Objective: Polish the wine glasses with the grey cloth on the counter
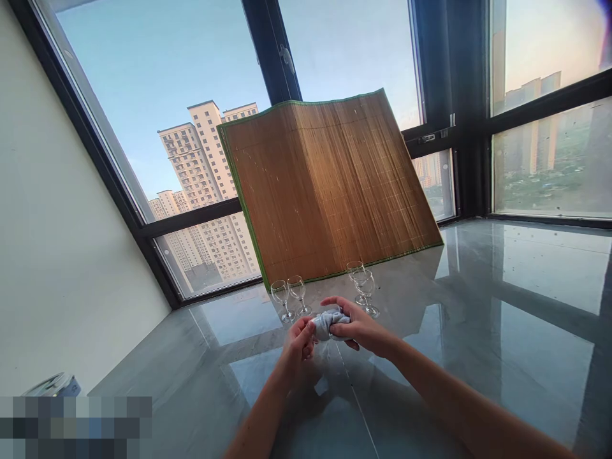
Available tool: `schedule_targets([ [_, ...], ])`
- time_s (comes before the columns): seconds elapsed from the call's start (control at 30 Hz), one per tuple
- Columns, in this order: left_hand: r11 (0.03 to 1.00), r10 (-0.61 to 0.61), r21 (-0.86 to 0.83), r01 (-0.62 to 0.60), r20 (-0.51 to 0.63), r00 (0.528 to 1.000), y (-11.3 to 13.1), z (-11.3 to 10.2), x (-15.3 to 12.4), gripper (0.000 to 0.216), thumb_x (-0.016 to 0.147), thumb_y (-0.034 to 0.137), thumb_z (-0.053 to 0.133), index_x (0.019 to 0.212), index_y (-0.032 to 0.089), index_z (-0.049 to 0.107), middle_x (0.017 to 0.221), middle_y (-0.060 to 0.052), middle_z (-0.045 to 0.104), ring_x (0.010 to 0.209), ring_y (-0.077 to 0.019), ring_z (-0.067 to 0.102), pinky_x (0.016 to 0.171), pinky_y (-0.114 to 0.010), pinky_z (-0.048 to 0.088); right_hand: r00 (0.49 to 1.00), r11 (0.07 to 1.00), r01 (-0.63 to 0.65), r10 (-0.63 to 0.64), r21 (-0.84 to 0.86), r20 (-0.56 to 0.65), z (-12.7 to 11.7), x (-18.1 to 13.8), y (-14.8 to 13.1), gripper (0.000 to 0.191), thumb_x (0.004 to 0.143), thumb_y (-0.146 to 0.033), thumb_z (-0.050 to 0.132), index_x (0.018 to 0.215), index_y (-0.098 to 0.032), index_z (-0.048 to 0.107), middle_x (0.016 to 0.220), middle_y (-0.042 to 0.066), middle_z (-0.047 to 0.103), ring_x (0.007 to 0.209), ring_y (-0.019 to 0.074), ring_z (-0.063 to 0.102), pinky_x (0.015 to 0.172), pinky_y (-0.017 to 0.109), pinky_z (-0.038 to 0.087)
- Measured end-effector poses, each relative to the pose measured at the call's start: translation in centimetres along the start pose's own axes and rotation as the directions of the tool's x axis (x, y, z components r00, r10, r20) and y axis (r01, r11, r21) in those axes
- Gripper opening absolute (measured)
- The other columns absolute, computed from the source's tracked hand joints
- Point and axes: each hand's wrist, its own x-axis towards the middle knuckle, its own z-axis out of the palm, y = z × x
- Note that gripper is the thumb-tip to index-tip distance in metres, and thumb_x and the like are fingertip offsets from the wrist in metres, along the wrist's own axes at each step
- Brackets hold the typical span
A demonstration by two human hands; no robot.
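My right hand (351,324) is wrapped around a bunched light grey cloth (329,324), its thumb lying across the folds. Closed fingers of my left hand (301,338) pinch what looks like a small stemmed glass (316,327) at the cloth's left side. Most of that glass is hidden by the cloth and my fingers. Both hands are close together, just above the shiny grey floor. Beyond them on the left, two clear stemmed glasses (296,290) stand upright. Behind my right hand, another stemmed glass (365,285) stands in front of a similar one (354,268).
A brown bamboo mat (329,191) with green edging leans against the dark-framed windows behind the glasses. The glossy tiled floor (478,357) reflects the windows. A white wall (62,223) rises on the left, with a partly blurred-out object (60,386) at its foot.
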Motion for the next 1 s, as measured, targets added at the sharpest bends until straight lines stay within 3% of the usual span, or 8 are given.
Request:
schedule_targets([
  [0.13, 1.0, 0.012, -0.008, -0.012, 0.015, 1.0, 0.1, 0.1, -0.1, 0.052, 0.075, 0.059, 0.071, 0.101, 0.017, 0.057, 0.06, 0.008, 0.046, 0.043, -0.0031, 0.024, 0.044, -0.019, 0.022, 0.999, 0.995, -0.031, 0.032, 0.095, -0.004, -0.2, 0.0, 0.0, 0.062, 0.068, -0.025, 0.068, 0.128, -0.022, 0.051, 0.074, -0.005, 0.052, 0.051, 0.0067, 0.041, 0.041, 0.018, 0.027],
  [0.33, 0.984, -0.051, -0.165, 0.065, 0.093, 0.994, -0.1, 0.2, -0.4, 0.042, 0.079, 0.055, 0.069, 0.094, 0.02, 0.052, 0.066, 0.004, 0.055, 0.045, -0.0034, 0.028, 0.047, -0.018, 0.026, 0.999, 0.945, -0.047, 0.036, 0.323, 0.038, -0.4, 0.0, 0.0, 0.06, 0.067, -0.021, 0.069, 0.125, -0.022, 0.054, 0.071, -0.007, 0.047, 0.049, 0.0048, 0.032, 0.042, 0.021, 0.017],
  [0.57, 0.901, -0.163, -0.393, 0.185, 0.089, 0.983, 0.5, 0.0, -0.5, 0.039, 0.079, 0.053, 0.07, 0.087, 0.017, 0.057, 0.068, 0.002, 0.054, 0.047, -0.0042, 0.034, 0.048, -0.018, 0.031, 0.997, 0.901, 0.01, 0.024, 0.433, -0.072, -0.4, 0.4, 0.3, 0.058, 0.068, -0.026, 0.072, 0.122, -0.021, 0.054, 0.074, -0.005, 0.05, 0.048, 0.0031, 0.029, 0.043, 0.019, 0.016],
  [0.67, 0.823, -0.17, -0.538, 0.182, 0.072, 0.983, 1.1, -0.4, -0.6, 0.04, 0.085, 0.052, 0.062, 0.104, 0.016, 0.06, 0.071, 0.0, 0.055, 0.049, -0.006, 0.037, 0.048, -0.018, 0.032, 0.976, 0.935, 0.062, 0.016, 0.349, -0.216, -0.3, 0.6, 0.3, 0.056, 0.068, -0.027, 0.072, 0.121, -0.019, 0.053, 0.074, -0.004, 0.052, 0.048, 0.0037, 0.033, 0.043, 0.019, 0.021],
  [0.77, 0.74, -0.149, -0.656, 0.146, 0.051, 0.987, 1.4, -0.8, -0.7, 0.041, 0.089, 0.051, 0.056, 0.111, 0.016, 0.059, 0.077, -0.003, 0.057, 0.052, -0.008, 0.04, 0.049, -0.02, 0.036, 0.945, 0.991, 0.053, -0.011, 0.12, -0.327, 0.0, 0.9, 0.7, 0.053, 0.068, -0.027, 0.068, 0.117, -0.019, 0.052, 0.078, -0.004, 0.055, 0.047, 0.0057, 0.04, 0.041, 0.021, 0.03],
  [0.87, 0.669, -0.129, -0.732, 0.131, 0.06, 0.99, 1.6, -0.9, -0.8, 0.041, 0.089, 0.052, 0.056, 0.109, 0.017, 0.058, 0.084, -0.005, 0.057, 0.055, -0.0088, 0.041, 0.05, -0.02, 0.038, 0.946, 0.993, -0.008, -0.03, -0.114, -0.324, 0.6, 1.4, 1.7, 0.053, 0.07, -0.025, 0.063, 0.12, -0.02, 0.048, 0.079, -0.005, 0.055, 0.042, 0.0069, 0.042, 0.038, 0.023, 0.034],
  [1.0, 0.674, -0.145, -0.727, 0.134, 0.048, 0.988, 1.7, -0.5, -0.8, 0.04, 0.087, 0.053, 0.058, 0.106, 0.019, 0.056, 0.086, -0.006, 0.057, 0.055, -0.009, 0.04, 0.047, -0.02, 0.038, 0.956, 0.949, -0.05, -0.044, -0.311, -0.289, 1.2, 1.8, 3.2, 0.053, 0.069, -0.017, 0.059, 0.121, -0.019, 0.047, 0.074, -0.006, 0.055, 0.043, 0.0086, 0.046, 0.042, 0.023, 0.038],
])
